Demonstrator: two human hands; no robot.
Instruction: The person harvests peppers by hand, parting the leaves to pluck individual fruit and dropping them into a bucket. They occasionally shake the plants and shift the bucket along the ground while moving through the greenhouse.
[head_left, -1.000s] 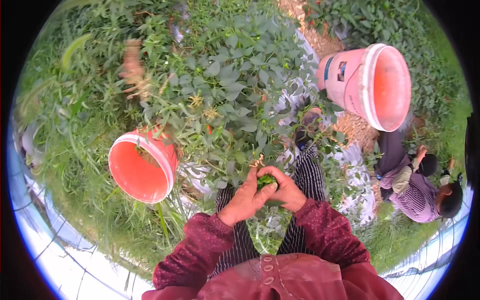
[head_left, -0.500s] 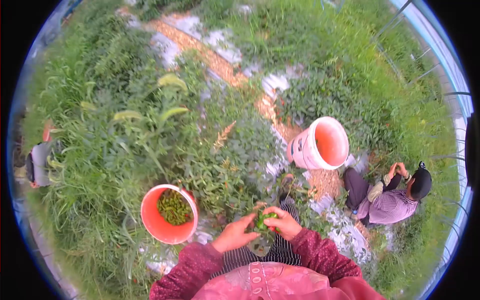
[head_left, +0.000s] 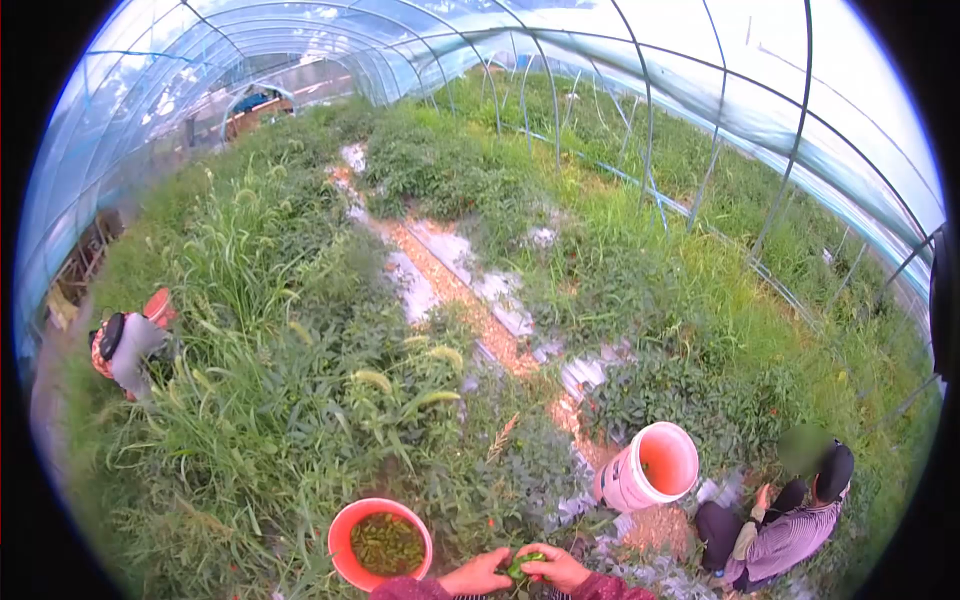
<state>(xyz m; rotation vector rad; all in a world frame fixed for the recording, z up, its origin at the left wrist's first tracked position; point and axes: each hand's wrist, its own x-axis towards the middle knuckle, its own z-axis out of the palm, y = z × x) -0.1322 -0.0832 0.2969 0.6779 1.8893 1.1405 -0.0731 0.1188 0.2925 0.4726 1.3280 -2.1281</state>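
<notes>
Low in the view, my right hand point(head_left: 560, 569) is closed on green peppers point(head_left: 524, 567). My left hand point(head_left: 476, 574) is beside them, with its thumb and fingers apart. Whether its fingertips touch the peppers is hard to see. To the left of my hands stands a pink-red bucket point(head_left: 340, 545) with many small green peppers point(head_left: 388, 545) inside. Maroon patterned sleeves cover my forearms.
A whitish bucket point(head_left: 625, 483) tilts ahead to the right. A person in a striped top point(head_left: 795, 548) crouches at the right; another person point(head_left: 135, 352) is at the far left. Dense plants, a wood-chip path point(head_left: 455, 285) and the greenhouse frame point(head_left: 650, 120) surround me.
The view has tipped up, so my hands and both buckets sit lower and the greenhouse roof shows. My right hand keeps hold of green peppers.
</notes>
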